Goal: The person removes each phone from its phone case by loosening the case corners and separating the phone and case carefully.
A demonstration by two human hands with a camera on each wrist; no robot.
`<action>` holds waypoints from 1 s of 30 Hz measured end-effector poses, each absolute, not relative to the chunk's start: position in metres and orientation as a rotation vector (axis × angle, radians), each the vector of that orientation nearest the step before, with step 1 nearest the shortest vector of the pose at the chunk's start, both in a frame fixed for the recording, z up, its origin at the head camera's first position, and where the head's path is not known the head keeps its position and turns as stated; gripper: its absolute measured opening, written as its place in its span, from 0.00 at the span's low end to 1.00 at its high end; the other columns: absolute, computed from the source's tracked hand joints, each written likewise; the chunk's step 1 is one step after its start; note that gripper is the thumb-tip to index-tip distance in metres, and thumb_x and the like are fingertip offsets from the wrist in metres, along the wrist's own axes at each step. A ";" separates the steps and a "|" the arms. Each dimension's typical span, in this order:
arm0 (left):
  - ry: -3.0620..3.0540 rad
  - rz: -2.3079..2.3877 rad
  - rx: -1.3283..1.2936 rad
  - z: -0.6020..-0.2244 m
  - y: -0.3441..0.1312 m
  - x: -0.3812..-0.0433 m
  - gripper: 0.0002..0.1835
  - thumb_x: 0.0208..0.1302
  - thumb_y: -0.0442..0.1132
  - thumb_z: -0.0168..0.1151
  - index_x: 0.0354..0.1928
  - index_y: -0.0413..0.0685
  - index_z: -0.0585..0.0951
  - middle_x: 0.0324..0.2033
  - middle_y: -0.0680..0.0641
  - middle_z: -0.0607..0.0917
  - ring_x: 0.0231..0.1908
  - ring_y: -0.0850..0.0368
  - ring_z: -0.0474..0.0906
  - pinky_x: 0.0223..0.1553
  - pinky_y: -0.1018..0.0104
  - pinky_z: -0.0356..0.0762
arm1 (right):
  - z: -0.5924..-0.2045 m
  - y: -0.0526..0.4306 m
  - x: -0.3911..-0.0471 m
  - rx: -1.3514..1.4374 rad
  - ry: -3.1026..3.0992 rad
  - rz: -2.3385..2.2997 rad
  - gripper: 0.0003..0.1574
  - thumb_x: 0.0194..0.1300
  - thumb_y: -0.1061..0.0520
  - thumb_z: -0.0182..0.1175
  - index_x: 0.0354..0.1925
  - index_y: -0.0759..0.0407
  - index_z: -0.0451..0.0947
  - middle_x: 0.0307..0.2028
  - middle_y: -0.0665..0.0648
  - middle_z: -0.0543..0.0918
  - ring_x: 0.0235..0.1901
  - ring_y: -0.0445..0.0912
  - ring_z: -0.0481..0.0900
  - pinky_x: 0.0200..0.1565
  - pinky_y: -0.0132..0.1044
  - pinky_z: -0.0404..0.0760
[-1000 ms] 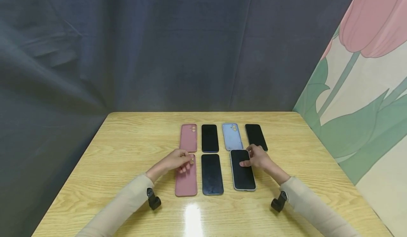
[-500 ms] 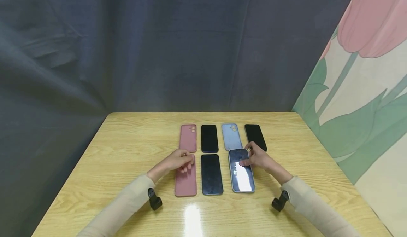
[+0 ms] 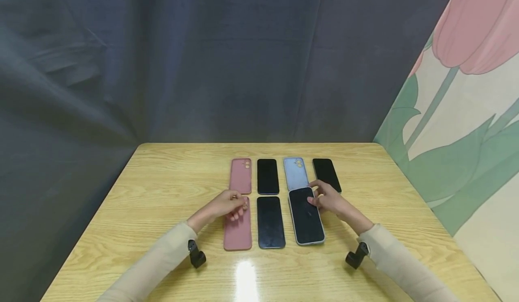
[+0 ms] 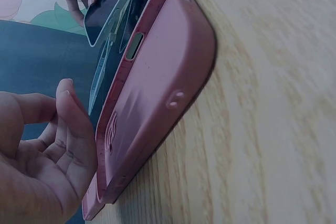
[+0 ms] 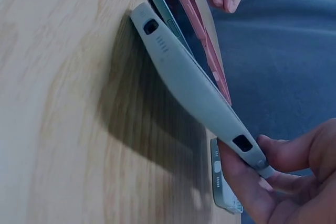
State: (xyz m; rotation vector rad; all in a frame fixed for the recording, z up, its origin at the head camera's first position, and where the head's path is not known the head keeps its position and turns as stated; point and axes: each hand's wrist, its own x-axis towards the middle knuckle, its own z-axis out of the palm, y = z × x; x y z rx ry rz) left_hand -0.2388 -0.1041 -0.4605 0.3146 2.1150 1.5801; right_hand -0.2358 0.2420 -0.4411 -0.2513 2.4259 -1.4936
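Note:
My right hand grips a dark-screened phone in a pale blue-grey case by its far right corner. The thumb lies on the screen side and other fingers go beneath. In the right wrist view, the cased phone is tilted, raised off the wood at the gripped end, with a shadow under it. My left hand hovers over the near pink phone case, its fingers loosely curled and holding nothing. From the left wrist view, that pink case lies with its hollow inside facing up, beside the left hand.
Left of the held phone lies a bare dark phone. Behind are another pink case, a dark phone, a blue case and a dark phone. A dark curtain hangs beyond the wooden table.
The right hand has shifted the cased phone slightly left and away from me, tilting it, and a bright reflection crossed its screen in between. The left hand stays put.

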 end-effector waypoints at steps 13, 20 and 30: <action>2.127 1.597 0.284 -0.464 -0.099 -0.239 0.13 0.75 0.36 0.51 0.38 0.31 0.77 0.22 0.48 0.80 0.20 0.62 0.74 0.22 0.72 0.76 | -0.432 0.234 -0.232 -0.199 2.430 -1.544 0.31 0.61 0.75 0.53 0.63 0.71 0.62 0.32 0.59 0.70 0.26 0.46 0.73 0.23 0.41 0.77; 2.050 1.669 0.299 -0.464 -0.095 -0.239 0.14 0.76 0.36 0.52 0.43 0.26 0.75 0.23 0.46 0.81 0.21 0.61 0.79 0.27 0.67 0.83 | -0.419 0.224 -0.234 -0.230 2.482 -1.592 0.30 0.63 0.73 0.56 0.63 0.70 0.64 0.34 0.60 0.71 0.28 0.47 0.73 0.28 0.45 0.81; 1.946 1.769 0.314 -0.462 -0.091 -0.241 0.12 0.69 0.32 0.61 0.46 0.29 0.74 0.33 0.35 0.84 0.26 0.55 0.83 0.33 0.60 0.86 | -0.407 0.202 -0.236 -0.242 2.429 -1.736 0.27 0.67 0.72 0.57 0.63 0.69 0.64 0.36 0.59 0.66 0.27 0.45 0.71 0.26 0.39 0.78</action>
